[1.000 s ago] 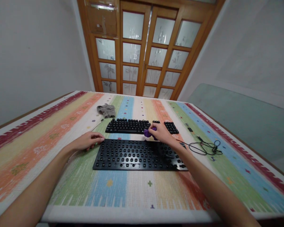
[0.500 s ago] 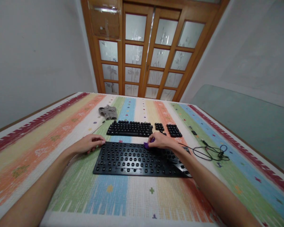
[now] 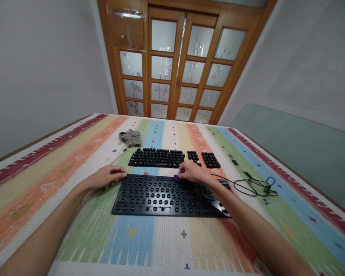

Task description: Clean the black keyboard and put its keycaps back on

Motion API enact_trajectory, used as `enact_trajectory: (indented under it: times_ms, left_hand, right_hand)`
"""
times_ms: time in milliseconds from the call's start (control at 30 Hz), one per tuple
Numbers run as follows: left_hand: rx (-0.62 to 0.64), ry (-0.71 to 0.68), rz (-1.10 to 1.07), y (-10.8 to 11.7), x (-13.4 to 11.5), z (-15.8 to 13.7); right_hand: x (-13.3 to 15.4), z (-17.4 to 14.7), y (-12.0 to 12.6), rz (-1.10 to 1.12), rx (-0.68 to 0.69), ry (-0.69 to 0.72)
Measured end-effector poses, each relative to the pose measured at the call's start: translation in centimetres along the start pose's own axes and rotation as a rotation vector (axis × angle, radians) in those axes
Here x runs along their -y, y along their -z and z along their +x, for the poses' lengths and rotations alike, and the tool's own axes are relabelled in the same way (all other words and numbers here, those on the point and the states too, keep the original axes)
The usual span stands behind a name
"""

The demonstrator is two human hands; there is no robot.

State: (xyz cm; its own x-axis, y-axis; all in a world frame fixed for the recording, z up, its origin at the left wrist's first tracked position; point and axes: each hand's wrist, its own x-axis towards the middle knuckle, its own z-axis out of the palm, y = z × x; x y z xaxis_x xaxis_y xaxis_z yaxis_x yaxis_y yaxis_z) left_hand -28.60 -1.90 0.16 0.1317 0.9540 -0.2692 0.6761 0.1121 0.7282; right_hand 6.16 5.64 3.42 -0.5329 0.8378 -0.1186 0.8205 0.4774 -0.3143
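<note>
A black keyboard base [image 3: 149, 195] with its keycaps off lies flat before me, rows of bare switches showing. At its upper left corner, my left hand [image 3: 107, 176] grips the edge between thumb and fingers. A small purple cloth [image 3: 177, 179] is bunched in the closed fingers of my right hand [image 3: 191, 171], pressed to the base's top edge right of its middle. My right hand and forearm cover part of the base's right side. Just beyond the base, removed black keycaps [image 3: 158, 157] are laid out in keyboard order.
Number-pad keycaps [image 3: 210, 160] form a separate block at the right. A grey cloth [image 3: 130, 138] lies crumpled at the back left, near a thin stick-like tool [image 3: 119, 155]. A black cable [image 3: 257, 186] coils at right on the striped tablecloth [image 3: 172, 245].
My right hand and the purple cloth have shifted very slightly left along the base's top edge. My left hand stays at the corner; the whole view has tilted a little.
</note>
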Motion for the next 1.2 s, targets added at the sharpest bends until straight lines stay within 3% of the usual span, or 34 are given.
enact_trajectory:
  times_ms: [200,400,533,767,1033,1200]
  left_hand:
    - [-0.01,-0.01,-0.005,-0.1,-0.1,0.0]
    - [-0.012,-0.002,-0.001,-0.1,0.1,0.1]
    - [-0.016,0.002,0.006,0.0,0.1,0.0]
    - [-0.008,0.002,0.002,0.0,-0.3,-0.2]
    - [-0.008,0.005,0.0,0.0,-0.3,-0.1]
    - [-0.006,-0.003,-0.001,0.0,-0.4,-0.2]
  right_hand:
    - [-0.3,-1.0,-1.3,-0.092,-0.243,-0.035]
    - [-1.4,-2.3,0.6,-0.088,-0.361,-0.014]
    - [-1.7,-3.5,0.7,-0.094,-0.315,0.059]
    - [-2.0,-5.1,-2.1,-0.173,-0.145,0.292]
    - [-1.3,-6.0,-0.9,-0.251,-0.114,0.252]
    - [1.2,-4.4,-0.9,-0.116,-0.23,0.276]
